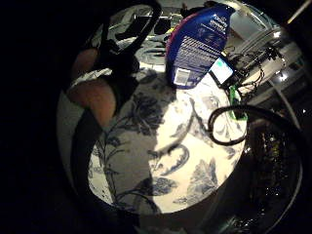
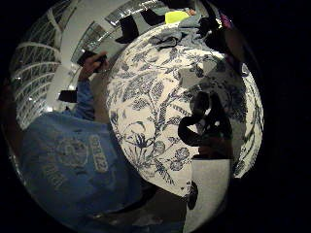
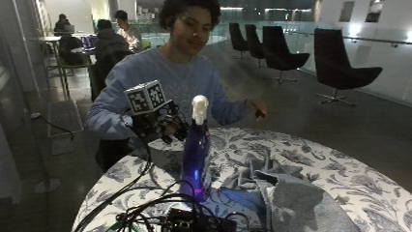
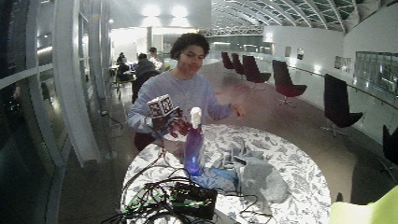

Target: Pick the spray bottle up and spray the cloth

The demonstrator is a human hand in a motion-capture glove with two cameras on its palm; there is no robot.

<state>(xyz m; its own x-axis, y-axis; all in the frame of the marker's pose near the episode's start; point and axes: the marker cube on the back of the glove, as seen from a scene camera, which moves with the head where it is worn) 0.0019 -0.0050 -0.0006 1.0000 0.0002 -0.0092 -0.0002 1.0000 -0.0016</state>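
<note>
While the round table (image 3: 322, 169) with its blue floral cover carried everything, a grey cloth (image 3: 289, 198) lay crumpled beside the upright blue spray bottle (image 3: 195, 159); the gloved right hand (image 3: 169, 126) hovered just behind the bottle's white nozzle, its grip loosely curled, holding nothing.

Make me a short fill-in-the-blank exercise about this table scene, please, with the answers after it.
1. The spray bottle has a white nozzle and stands ____ on the table.
2. The gloved right hand is beside the bottle's ____, not yet gripping it.
3. The grey cloth lies on the ____-patterned tablecloth.

Answers: upright; neck; floral
</note>
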